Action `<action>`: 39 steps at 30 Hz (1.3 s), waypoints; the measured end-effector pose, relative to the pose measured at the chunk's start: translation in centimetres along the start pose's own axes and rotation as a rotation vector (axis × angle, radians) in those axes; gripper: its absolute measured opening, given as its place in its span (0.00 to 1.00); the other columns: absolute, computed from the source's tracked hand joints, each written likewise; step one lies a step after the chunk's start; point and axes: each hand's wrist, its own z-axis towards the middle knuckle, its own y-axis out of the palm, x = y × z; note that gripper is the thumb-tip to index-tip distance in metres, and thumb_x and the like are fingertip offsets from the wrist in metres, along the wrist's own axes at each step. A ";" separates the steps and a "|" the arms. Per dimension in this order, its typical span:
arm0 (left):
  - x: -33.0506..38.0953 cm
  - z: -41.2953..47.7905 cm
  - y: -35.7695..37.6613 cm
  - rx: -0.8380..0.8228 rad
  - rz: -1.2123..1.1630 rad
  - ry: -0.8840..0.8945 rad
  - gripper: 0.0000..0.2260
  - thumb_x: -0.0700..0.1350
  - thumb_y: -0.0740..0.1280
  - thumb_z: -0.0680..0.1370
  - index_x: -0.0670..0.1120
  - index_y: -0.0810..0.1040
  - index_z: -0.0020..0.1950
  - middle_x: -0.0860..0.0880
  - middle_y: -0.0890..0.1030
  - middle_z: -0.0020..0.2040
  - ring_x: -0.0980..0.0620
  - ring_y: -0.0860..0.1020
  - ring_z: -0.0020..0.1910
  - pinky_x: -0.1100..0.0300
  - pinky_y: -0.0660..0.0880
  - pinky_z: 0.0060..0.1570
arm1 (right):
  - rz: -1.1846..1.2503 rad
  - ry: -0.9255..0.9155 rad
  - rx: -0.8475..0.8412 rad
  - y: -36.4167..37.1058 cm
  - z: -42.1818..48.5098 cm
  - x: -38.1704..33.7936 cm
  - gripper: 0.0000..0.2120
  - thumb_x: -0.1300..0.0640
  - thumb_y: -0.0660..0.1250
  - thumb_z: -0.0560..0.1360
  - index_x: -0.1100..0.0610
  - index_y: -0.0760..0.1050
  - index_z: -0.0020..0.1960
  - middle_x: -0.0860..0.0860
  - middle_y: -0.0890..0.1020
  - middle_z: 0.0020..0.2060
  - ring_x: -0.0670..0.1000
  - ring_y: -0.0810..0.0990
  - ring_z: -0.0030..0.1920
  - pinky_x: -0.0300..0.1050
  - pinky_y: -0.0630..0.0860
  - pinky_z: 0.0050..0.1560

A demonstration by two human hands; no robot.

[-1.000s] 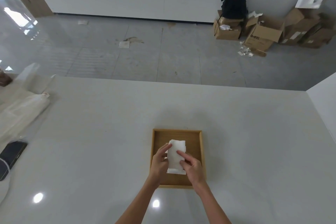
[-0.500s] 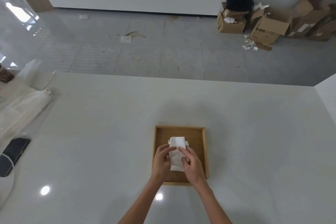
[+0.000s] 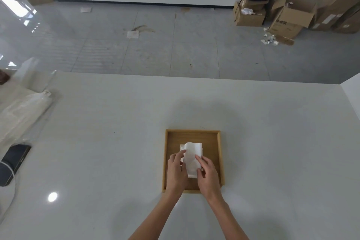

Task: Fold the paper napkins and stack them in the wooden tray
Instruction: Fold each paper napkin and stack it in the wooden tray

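A square wooden tray [image 3: 212, 138] lies on the white table in front of me. Over its middle both hands hold a folded white paper napkin [image 3: 191, 157], its long side pointing away from me. My left hand [image 3: 176, 171] grips its left edge, thumb on top. My right hand [image 3: 207, 174] presses fingers on its right half. Edges of another white napkin [image 3: 182, 147] show beneath, so the held one sits on or just above a small stack. My hands hide the napkin's near end.
A clear plastic bag of white material [image 3: 21, 111] lies at the table's left edge. A dark phone with a cable [image 3: 11, 161] sits below it. Beyond the table's far edge is grey floor, with cardboard boxes [image 3: 288, 17] at the back right.
The napkin has sunk lower into the tray, and both hands have slid along with it. My head camera has tilted, shifting the whole scene.
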 end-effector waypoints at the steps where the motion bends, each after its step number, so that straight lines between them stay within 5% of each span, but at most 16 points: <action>1: 0.0 -0.1 0.0 0.003 -0.003 -0.001 0.21 0.33 0.61 0.80 0.51 0.73 0.69 0.51 0.74 0.61 0.55 0.77 0.53 0.61 0.79 0.53 | -0.002 0.003 0.004 0.0 -0.1 0.0 0.22 0.68 0.62 0.79 0.54 0.73 0.71 0.50 0.73 0.66 0.50 0.72 0.68 0.21 0.66 0.58; 4: -0.6 -0.2 0.0 -0.017 0.013 -0.038 0.24 0.34 0.62 0.79 0.51 0.68 0.73 0.50 0.73 0.60 0.55 0.74 0.55 0.63 0.77 0.54 | -0.078 0.031 -0.042 0.1 -0.6 0.4 0.22 0.66 0.62 0.79 0.53 0.72 0.72 0.52 0.69 0.69 0.51 0.68 0.70 0.20 0.62 0.58; 9: -1.3 -0.4 -0.3 0.037 0.016 -0.127 0.26 0.35 0.61 0.78 0.45 0.63 0.76 0.50 0.72 0.55 0.50 0.74 0.56 0.51 0.75 0.63 | -0.030 0.070 0.021 -0.5 -0.7 0.8 0.20 0.54 0.62 0.81 0.45 0.71 0.72 0.49 0.67 0.70 0.49 0.64 0.70 0.47 0.66 0.71; 14: -0.7 1.0 -0.1 0.012 0.048 -0.196 0.21 0.47 0.64 0.81 0.46 0.68 0.73 0.46 0.72 0.66 0.48 0.71 0.65 0.51 0.70 0.68 | 0.286 0.294 0.004 -1.1 1.1 -0.1 0.23 0.52 0.58 0.83 0.52 0.63 0.77 0.49 0.68 0.73 0.48 0.66 0.72 0.40 0.64 0.66; 18: -0.4 2.1 0.1 -0.086 0.048 -0.222 0.24 0.45 0.65 0.79 0.46 0.65 0.75 0.45 0.71 0.66 0.46 0.72 0.65 0.49 0.72 0.67 | 0.641 0.421 -0.076 -1.1 2.1 -0.6 0.22 0.49 0.54 0.84 0.54 0.64 0.76 0.47 0.72 0.71 0.46 0.71 0.69 0.37 0.70 0.61; 22: -1.0 2.7 0.5 -0.028 -0.089 -0.310 0.29 0.50 0.63 0.79 0.45 0.60 0.78 0.47 0.69 0.70 0.46 0.71 0.69 0.44 0.72 0.69 | 0.784 0.494 0.002 -1.6 2.2 -0.7 0.25 0.42 0.51 0.83 0.49 0.64 0.77 0.48 0.72 0.71 0.50 0.69 0.72 0.50 0.66 0.72; 25: -1.5 2.9 0.9 -0.055 -0.160 -0.317 0.24 0.54 0.63 0.76 0.49 0.71 0.70 0.47 0.74 0.67 0.50 0.76 0.62 0.47 0.78 0.62 | 0.864 0.571 0.031 -1.8 2.0 0.1 0.27 0.39 0.48 0.82 0.48 0.63 0.77 0.52 0.72 0.72 0.54 0.70 0.72 0.53 0.65 0.70; 34: -1.5 1.6 0.5 -0.007 -0.366 -0.244 0.17 0.45 0.65 0.77 0.50 0.75 0.66 0.52 0.80 0.59 0.54 0.79 0.58 0.49 0.79 0.60 | 0.805 0.529 0.037 -1.4 1.1 0.4 0.23 0.43 0.53 0.83 0.49 0.67 0.75 0.49 0.76 0.66 0.48 0.75 0.64 0.48 0.70 0.65; 39: -1.8 0.3 -1.3 0.341 -0.096 -0.157 0.16 0.34 0.60 0.81 0.44 0.76 0.67 0.49 0.78 0.59 0.51 0.74 0.61 0.55 0.71 0.65 | 0.278 0.363 0.317 -2.3 0.3 1.2 0.10 0.63 0.63 0.80 0.55 0.80 0.57 0.50 0.82 0.53 0.52 0.80 0.57 0.42 0.74 0.56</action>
